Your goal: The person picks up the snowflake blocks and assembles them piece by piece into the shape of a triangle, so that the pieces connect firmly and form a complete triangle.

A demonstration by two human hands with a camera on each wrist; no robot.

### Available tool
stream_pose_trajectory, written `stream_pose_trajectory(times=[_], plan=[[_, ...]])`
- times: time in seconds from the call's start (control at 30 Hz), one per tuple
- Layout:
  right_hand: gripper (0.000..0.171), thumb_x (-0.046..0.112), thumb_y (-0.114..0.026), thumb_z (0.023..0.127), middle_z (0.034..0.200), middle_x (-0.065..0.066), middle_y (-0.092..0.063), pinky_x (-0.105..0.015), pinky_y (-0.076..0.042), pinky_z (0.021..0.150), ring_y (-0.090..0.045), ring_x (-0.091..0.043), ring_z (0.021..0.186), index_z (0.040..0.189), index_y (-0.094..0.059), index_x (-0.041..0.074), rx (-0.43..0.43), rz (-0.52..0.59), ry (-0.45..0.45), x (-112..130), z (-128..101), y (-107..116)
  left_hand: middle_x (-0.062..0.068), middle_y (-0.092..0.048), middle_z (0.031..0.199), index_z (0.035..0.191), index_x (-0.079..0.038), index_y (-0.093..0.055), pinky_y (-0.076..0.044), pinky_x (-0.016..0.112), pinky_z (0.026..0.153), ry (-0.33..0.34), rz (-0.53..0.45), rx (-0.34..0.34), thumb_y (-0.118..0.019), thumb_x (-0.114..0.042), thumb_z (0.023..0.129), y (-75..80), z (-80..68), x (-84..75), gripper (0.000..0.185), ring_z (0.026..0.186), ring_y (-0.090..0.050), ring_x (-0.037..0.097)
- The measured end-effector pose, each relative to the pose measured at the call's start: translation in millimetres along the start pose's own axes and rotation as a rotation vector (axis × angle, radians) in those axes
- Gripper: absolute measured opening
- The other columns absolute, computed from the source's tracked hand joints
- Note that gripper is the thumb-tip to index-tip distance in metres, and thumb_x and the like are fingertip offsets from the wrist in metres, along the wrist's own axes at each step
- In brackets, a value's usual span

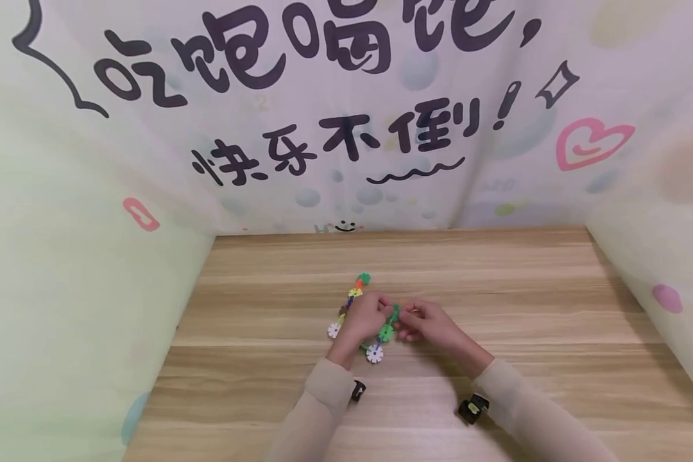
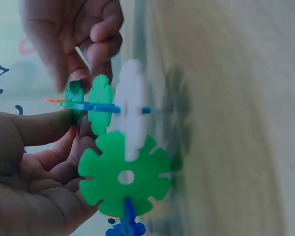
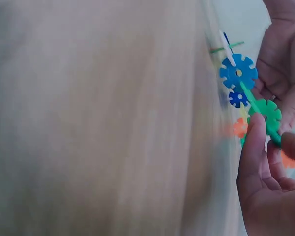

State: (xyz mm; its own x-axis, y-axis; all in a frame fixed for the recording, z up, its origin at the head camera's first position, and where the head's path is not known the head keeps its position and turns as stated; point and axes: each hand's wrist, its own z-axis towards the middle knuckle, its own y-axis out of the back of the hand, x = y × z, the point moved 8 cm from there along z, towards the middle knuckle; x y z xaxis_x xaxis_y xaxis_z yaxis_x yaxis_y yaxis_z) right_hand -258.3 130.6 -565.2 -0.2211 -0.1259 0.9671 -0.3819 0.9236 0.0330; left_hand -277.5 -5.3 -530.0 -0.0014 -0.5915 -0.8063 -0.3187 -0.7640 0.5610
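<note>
A chain of slotted plastic snowflake discs [image 1: 385, 332] curves across the table in green, white, blue, yellow and orange. My left hand [image 1: 368, 316] reaches over the middle of the chain and pinches a green disc [image 2: 74, 96] near its right-hand end between thumb and fingers. From the right, my right hand [image 1: 432, 324] grips the same green end, its fingertips close to the left ones. Beside the left fingers stand another green disc [image 2: 100, 104] and a white disc [image 2: 131, 109], joined through a blue one. Part of the chain is hidden under the left hand.
The far end of the chain finishes in a green disc [image 1: 364, 278], with a white disc [image 1: 334, 330] left of my left wrist. A wood-grain table [image 1: 254, 385] lies under everything. A printed cloth [image 1: 346, 192] hangs behind it and along both sides.
</note>
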Motion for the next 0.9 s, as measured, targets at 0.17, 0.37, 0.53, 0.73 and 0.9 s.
stream_pose_trajectory(times=[0.17, 0.37, 0.53, 0.73, 0.9], plan=[[0.017, 0.010, -0.055, 0.103, 0.094, -0.017, -0.070, -0.028, -0.058, 0.070, -0.068, -0.019, 0.078, 0.107, -0.058, -0.006, -0.036, -0.020, -0.010, -4.8, -2.1, 1.8, -0.002, -0.067, 0.092, 0.105, -0.010, -0.071, -0.052, 0.028, 0.069, -0.040, 0.125, -0.063, -0.060, -0.018, 0.100, 16.9, -2.9, -5.1, 0.014, 0.076, -0.060, 0.012], [0.019, 0.012, -0.054, 0.104, 0.099, -0.016, -0.068, -0.031, -0.059, 0.073, -0.068, -0.021, 0.082, 0.110, -0.058, -0.006, -0.046, -0.029, -0.030, -8.8, 0.2, 6.8, 0.002, -0.068, 0.090, 0.109, -0.007, -0.070, -0.053, 0.033, 0.069, 0.023, 0.272, -0.289, -0.062, -0.022, 0.100, 75.8, -7.9, 9.0, 0.018, 0.074, -0.061, 0.015], [0.019, 0.013, -0.052, 0.105, 0.101, -0.017, -0.068, -0.031, -0.059, 0.074, -0.068, -0.023, 0.083, 0.110, -0.058, -0.005, -0.063, -0.033, -0.056, -8.9, 2.8, 12.0, 0.003, -0.066, 0.088, 0.106, -0.006, -0.069, -0.052, 0.035, 0.068, 0.100, 0.349, -0.273, -0.062, -0.027, 0.100, 93.3, 0.8, 25.5, 0.022, 0.074, -0.059, 0.018], [0.018, 0.013, -0.052, 0.105, 0.101, -0.017, -0.066, -0.034, -0.059, 0.074, -0.068, -0.023, 0.084, 0.111, -0.058, -0.004, -0.065, -0.048, -0.050, -3.4, 6.0, 13.0, 0.004, -0.063, 0.070, 0.088, -0.008, -0.067, -0.044, 0.031, 0.053, 0.134, 0.333, -0.068, -0.056, -0.037, 0.103, 72.6, 23.3, 31.9, 0.034, 0.057, -0.055, 0.017], [0.019, 0.012, -0.052, 0.105, 0.100, -0.018, -0.066, -0.034, -0.059, 0.073, -0.068, -0.024, 0.083, 0.111, -0.056, -0.006, -0.063, -0.068, -0.036, -0.8, 8.9, 12.7, 0.003, -0.059, 0.067, 0.084, -0.010, -0.066, -0.041, 0.030, 0.053, 0.137, 0.340, 0.003, -0.056, -0.034, 0.103, 63.6, 39.6, 31.1, 0.032, 0.056, -0.053, 0.017]])
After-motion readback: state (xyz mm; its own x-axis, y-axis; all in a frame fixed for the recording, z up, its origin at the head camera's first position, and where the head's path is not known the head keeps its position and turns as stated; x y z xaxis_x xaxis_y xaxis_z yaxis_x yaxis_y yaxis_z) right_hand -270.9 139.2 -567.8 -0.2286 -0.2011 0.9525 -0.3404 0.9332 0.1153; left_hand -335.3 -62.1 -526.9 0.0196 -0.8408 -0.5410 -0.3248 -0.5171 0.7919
